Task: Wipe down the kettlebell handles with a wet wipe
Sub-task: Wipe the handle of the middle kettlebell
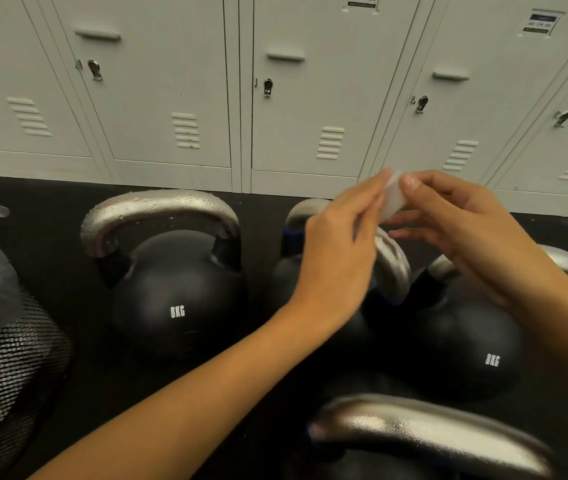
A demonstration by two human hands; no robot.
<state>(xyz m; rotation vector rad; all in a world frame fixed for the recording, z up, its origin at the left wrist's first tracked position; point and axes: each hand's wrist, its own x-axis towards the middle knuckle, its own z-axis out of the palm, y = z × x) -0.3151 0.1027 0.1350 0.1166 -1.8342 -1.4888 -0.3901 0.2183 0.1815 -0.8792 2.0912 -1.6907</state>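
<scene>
Several black kettlebells with silver handles stand on the dark floor. The left kettlebell [178, 292] is marked 8KG, and its handle [157, 206] is beaded with water drops. Behind my hands stands a middle kettlebell whose handle [393, 261] is partly hidden. A right kettlebell [466, 351] is also marked 8KG. A fourth handle [431, 434] lies nearest me at the bottom. My left hand [341, 244] and my right hand [462, 230] meet above the middle kettlebell and pinch a small folded white wet wipe [395, 199] between their fingertips.
A row of pale grey lockers [241, 98] with keys in their locks lines the back. At the left edge stands a black mesh bin [5, 368] lined with a clear plastic bag.
</scene>
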